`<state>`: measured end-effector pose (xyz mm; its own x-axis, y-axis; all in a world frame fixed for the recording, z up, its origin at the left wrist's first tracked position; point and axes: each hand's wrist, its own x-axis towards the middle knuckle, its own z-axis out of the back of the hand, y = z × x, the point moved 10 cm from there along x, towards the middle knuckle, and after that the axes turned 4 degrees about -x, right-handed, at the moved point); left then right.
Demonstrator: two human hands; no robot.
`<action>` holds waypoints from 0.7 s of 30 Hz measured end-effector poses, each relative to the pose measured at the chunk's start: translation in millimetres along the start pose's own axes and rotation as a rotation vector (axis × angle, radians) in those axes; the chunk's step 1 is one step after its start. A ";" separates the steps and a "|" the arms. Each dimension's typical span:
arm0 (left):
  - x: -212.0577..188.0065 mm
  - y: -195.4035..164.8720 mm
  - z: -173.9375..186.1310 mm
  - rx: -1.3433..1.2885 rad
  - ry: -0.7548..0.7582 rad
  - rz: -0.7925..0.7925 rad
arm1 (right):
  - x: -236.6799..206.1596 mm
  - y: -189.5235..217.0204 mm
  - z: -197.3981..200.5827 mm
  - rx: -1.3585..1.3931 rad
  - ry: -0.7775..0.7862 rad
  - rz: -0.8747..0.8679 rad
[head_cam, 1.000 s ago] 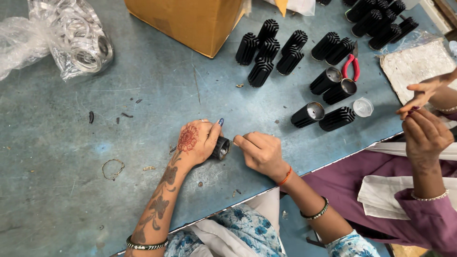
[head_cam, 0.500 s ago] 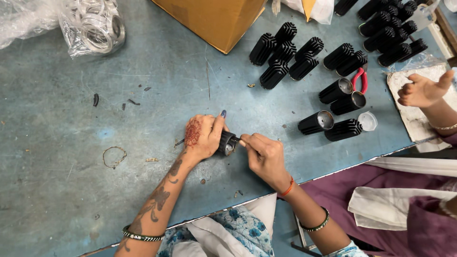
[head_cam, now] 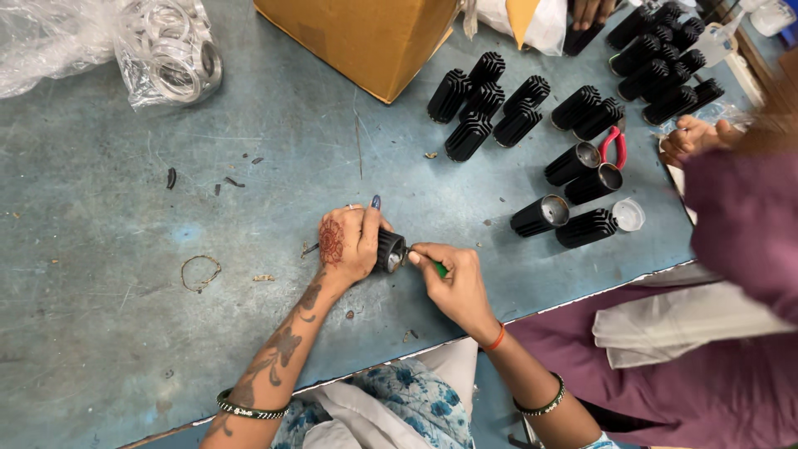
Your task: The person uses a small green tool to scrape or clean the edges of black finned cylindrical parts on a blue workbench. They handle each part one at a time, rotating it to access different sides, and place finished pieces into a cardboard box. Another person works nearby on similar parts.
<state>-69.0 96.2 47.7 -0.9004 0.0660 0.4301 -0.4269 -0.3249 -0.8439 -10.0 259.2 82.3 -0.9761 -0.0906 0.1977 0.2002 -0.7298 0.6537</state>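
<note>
Left hand [head_cam: 349, 243]: clenched round a black finned metal cylinder [head_cam: 389, 249], held on its side on the worn blue table [head_cam: 125, 274], near centre. Right hand [head_cam: 453, 278]: gripping a green-handled tool [head_cam: 437, 268], tip at the cylinder's open end. Work appears part done: about twenty like cylinders [head_cam: 478, 104] lie far right. Brown cardboard box [head_cam: 366, 37]: contents hidden. Clear plastic bag [head_cam: 166, 54], far left: metal rings.
</note>
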 end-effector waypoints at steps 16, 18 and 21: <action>-4.8 -41.3 33.3 -0.006 -0.191 -0.215 | -14.9 -44.5 -59.1 0.665 0.396 -0.413; -4.6 -50.5 37.5 0.007 -0.211 -0.270 | -16.7 -40.6 -59.6 0.704 0.434 -0.449; -0.5 -53.6 39.1 0.013 -0.217 -0.294 | -44.0 -14.2 -85.2 0.644 0.745 -0.411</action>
<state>-42.4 76.7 105.3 -0.7001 -0.0427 0.7127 -0.6624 -0.3337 -0.6707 22.9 215.8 2.2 -0.7409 -0.4699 -0.4799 -0.3616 -0.3230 0.8746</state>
